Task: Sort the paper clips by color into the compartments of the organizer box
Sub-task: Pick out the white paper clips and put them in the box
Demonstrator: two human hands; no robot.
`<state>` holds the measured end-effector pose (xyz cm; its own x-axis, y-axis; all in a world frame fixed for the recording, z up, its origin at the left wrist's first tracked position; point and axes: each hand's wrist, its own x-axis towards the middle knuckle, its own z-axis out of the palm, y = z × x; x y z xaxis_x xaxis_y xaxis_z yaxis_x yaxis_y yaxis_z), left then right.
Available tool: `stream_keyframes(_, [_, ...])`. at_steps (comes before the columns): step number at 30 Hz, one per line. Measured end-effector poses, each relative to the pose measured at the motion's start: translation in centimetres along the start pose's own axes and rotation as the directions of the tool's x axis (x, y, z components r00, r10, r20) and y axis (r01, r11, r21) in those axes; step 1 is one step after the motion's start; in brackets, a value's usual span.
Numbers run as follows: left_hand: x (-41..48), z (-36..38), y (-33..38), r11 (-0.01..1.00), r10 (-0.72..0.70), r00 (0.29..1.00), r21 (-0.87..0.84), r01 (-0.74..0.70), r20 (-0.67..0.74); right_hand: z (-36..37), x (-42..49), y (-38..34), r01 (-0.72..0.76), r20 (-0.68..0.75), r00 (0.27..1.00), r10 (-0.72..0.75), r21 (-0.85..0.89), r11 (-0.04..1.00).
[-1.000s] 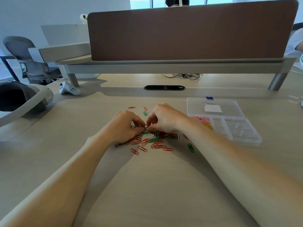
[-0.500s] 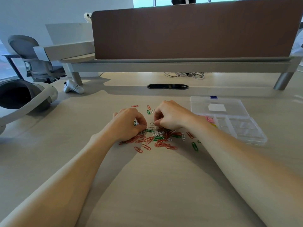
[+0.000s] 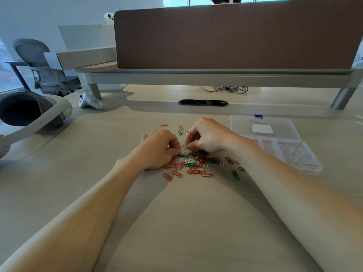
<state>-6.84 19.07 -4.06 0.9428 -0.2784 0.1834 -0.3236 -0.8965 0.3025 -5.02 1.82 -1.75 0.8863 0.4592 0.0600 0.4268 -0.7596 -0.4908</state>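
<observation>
A pile of red, green and white paper clips (image 3: 194,163) lies on the desk, with a few strays (image 3: 235,174) around it. My left hand (image 3: 159,149) rests on the pile's left edge, fingers curled around a few pale clips. My right hand (image 3: 208,137) hovers over the pile's far side, thumb and forefinger pinching a white paper clip (image 3: 184,147). The clear organizer box (image 3: 294,156) stands to the right with its lid (image 3: 263,128) open. My right wrist mostly hides the pink clips (image 3: 255,142) in its near-left compartment.
A headset (image 3: 29,114) and a white controller (image 3: 90,102) lie at the left. A dark cable slot (image 3: 203,102) sits behind the pile. A brown divider panel (image 3: 235,36) on a raised shelf closes off the far side. Bare desk lies toward me.
My fingertips met over the pile a second ago. They have drawn a little apart, and my right hand holds a white clip just above the pile.
</observation>
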Motion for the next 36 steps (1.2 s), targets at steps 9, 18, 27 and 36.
stream_keyframes(9, [-0.1,0.0,0.2,0.994,0.077,0.995,-0.068,-0.081,-0.057,0.1,-0.1,-0.2,0.018,-0.005,1.000,-0.018,0.039,0.999])
stream_keyframes(18, [0.1,0.3,0.2,0.999,0.037,0.995,-0.023,-0.040,-0.092,-0.3,-0.2,0.1,0.024,-0.025,0.999,-0.022,0.054,0.998])
stream_keyframes(27, [0.0,0.5,0.6,0.999,0.041,0.998,-0.019,-0.042,-0.048,0.1,-0.1,0.6,-0.009,0.016,1.000,0.010,-0.078,0.997])
stream_keyframes(36, [0.5,0.0,1.7,0.995,-0.007,1.000,0.098,0.005,0.023,-0.1,-0.1,0.3,0.008,0.014,1.000,-0.007,-0.082,0.997])
